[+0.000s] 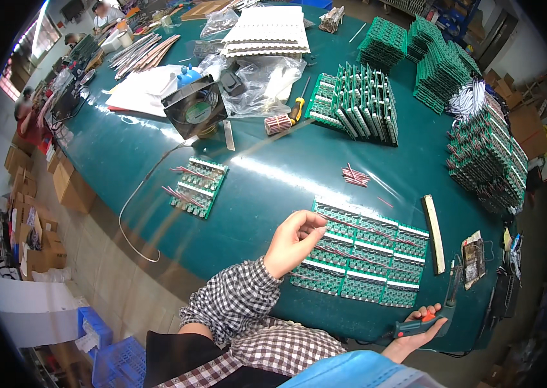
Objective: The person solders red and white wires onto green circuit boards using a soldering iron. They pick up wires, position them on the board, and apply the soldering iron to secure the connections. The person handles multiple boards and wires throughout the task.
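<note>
My left hand [294, 242] is over the upper left corner of a panel of green circuit boards [367, 284], thumb and fingers pinched together. A thin red and black wire [357, 226] runs right from the fingertips across the panel. More wires of this kind lie over the middle row of boards. In my right hand [419, 333], at the table's near right edge, is a green soldering gun [416, 326] with an orange trigger. Its tip end points up and away, right of the panel and apart from it.
A smaller board with wires [199, 187] lies left. Beyond are a wire bundle [355, 174], a black fan [194, 108], a screwdriver [298, 110] and standing boards [367, 107]. Right are a pale strip [434, 234], a dark-stained block [473, 260] and a wired board stack [490, 155].
</note>
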A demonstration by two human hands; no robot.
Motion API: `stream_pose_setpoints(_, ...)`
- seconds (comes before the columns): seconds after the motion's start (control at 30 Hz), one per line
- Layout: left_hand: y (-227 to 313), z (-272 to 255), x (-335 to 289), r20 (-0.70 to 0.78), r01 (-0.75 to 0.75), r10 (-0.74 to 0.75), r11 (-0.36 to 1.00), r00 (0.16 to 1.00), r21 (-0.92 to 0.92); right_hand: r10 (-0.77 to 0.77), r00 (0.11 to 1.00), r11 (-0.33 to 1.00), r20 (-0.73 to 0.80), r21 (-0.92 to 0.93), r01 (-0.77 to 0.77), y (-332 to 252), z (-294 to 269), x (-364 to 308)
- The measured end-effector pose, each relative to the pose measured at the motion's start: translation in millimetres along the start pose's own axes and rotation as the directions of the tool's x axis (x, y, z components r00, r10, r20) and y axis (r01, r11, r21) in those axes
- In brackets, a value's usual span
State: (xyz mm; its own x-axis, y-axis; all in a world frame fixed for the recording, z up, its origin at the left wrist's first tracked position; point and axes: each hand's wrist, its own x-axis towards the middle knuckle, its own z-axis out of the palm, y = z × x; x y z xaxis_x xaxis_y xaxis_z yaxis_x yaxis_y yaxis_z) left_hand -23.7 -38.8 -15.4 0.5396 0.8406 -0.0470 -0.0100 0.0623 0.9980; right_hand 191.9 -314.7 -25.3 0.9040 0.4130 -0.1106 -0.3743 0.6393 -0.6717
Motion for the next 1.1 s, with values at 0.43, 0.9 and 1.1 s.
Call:
stream_pose_setpoints(0.43, -1.6, 0.0, -0.3, -0.002, 0.02, -0.02, 1.0, 1.0, -0.021, -0.003, 1.0, 1.0, 0.002, 0.013, 0.003, 0.3, 0.9, -0.4)
stream_pose_setpoints(0.9, -3.4, -0.7, -1.5, 0.002, 0.02, -0.02, 1.0, 1.0, -0.024, 0.006, 0.999, 1.0, 0.033, 0.027, -0.007, 0.1, 1.8, -0.5)
stream_pose_setpoints(1.1, -3.3, -1.0, -2.0, -0.001, 0.02, -0.02, 1.0, 1.0, -0.01, -0.005, 0.999, 1.0, 0.035, 0.026, 0.004, 0.5, 1.6, -0.2)
